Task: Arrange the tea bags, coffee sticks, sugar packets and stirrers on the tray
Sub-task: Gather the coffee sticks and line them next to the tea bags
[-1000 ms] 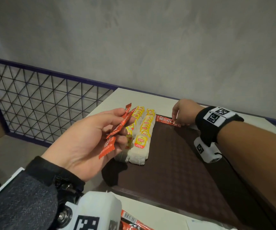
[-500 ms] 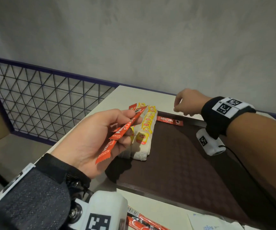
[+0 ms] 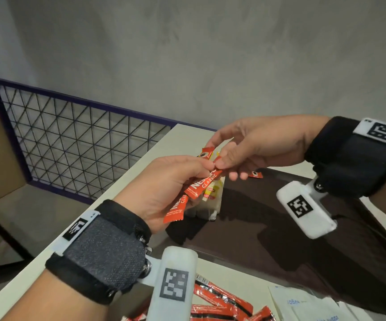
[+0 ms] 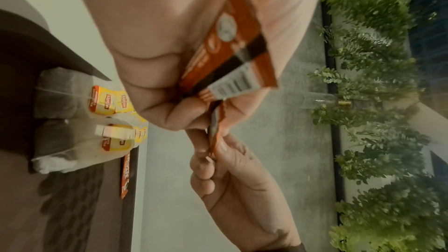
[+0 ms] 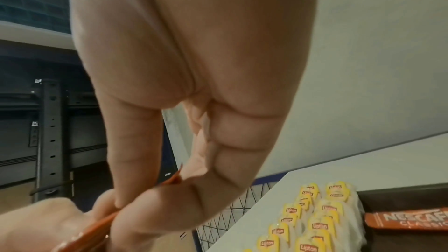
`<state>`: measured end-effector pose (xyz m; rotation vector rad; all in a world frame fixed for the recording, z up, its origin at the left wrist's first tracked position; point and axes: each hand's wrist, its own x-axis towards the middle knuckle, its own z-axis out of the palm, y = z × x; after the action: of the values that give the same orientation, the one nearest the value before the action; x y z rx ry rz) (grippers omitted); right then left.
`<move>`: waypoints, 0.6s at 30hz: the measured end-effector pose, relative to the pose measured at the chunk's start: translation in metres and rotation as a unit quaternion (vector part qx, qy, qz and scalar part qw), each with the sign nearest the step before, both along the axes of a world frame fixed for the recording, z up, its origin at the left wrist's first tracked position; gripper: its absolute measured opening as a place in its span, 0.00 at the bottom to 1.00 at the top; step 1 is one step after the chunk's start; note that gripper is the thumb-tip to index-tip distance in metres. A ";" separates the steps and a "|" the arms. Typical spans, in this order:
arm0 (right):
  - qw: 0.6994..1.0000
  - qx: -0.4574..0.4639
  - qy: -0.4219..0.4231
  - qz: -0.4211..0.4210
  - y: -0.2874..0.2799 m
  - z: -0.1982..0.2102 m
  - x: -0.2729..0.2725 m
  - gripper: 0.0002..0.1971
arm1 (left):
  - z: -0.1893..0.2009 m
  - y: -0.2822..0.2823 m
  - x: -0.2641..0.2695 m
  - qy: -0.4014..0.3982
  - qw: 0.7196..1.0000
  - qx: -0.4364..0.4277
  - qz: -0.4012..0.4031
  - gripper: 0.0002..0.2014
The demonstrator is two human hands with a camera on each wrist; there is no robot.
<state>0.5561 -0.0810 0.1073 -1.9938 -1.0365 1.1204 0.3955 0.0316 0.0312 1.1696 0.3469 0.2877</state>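
Note:
My left hand [image 3: 199, 169] grips a small bunch of red coffee sticks [image 3: 195, 187] above the tray's near-left part. My right hand [image 3: 217, 158] pinches the upper end of one of those sticks between thumb and forefinger; the left wrist view shows the pinched stick [image 4: 214, 131] edge-on. A single coffee stick [image 3: 255, 174] lies flat on the dark brown tray [image 3: 280, 246] along its far edge. Two rows of white tea bags [image 5: 315, 223] with yellow tags lie at the tray's far-left corner, partly hidden behind my left hand in the head view.
More red coffee sticks [image 3: 222, 304] lie on the white table [image 3: 127, 193] in front of the tray, with white sugar packets [image 3: 308, 306] to their right. A purple-framed wire fence [image 3: 76, 144] runs along the table's left side; a grey wall stands behind.
My right hand left the stick lying on the tray's far edge, came back to the left hand and took hold of one stick's end. The left hand rose slightly with its bunch.

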 end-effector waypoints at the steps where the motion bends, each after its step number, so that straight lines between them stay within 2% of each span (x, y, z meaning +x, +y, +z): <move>1: 1.000 0.006 0.000 -0.007 -0.001 0.001 0.000 0.22 | 0.001 0.000 -0.001 -0.003 1.000 -0.004 -0.001 0.09; 4: 1.000 0.010 -0.020 -0.016 -0.007 0.009 0.006 0.21 | 0.001 0.001 -0.001 -0.012 1.000 -0.020 -0.005 0.06; 6: 0.997 0.015 -0.057 -0.049 -0.015 0.017 0.017 0.15 | 0.000 0.005 0.001 -0.017 0.999 -0.028 -0.007 0.06; 9: 0.978 0.049 -0.097 -0.177 -0.029 0.017 0.050 0.06 | -0.001 0.010 0.002 -0.027 0.999 -0.045 0.005 0.06; 12: 0.952 0.028 -0.118 -0.282 -0.043 -0.001 0.083 0.02 | 0.000 0.014 0.003 -0.035 0.997 -0.067 0.017 0.04; 15: 0.945 -0.046 -0.134 -0.295 -0.047 -0.029 0.106 0.02 | -0.002 0.018 0.005 -0.039 0.995 -0.088 0.027 0.06; 18: 0.943 -0.110 -0.178 -0.259 -0.040 -0.052 0.117 0.01 | -0.004 0.021 0.007 -0.044 0.993 -0.101 0.035 0.07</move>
<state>0.6731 -0.1206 0.0555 -2.5146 -0.4988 0.6229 0.4022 0.0521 0.0274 0.9438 0.3321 0.3567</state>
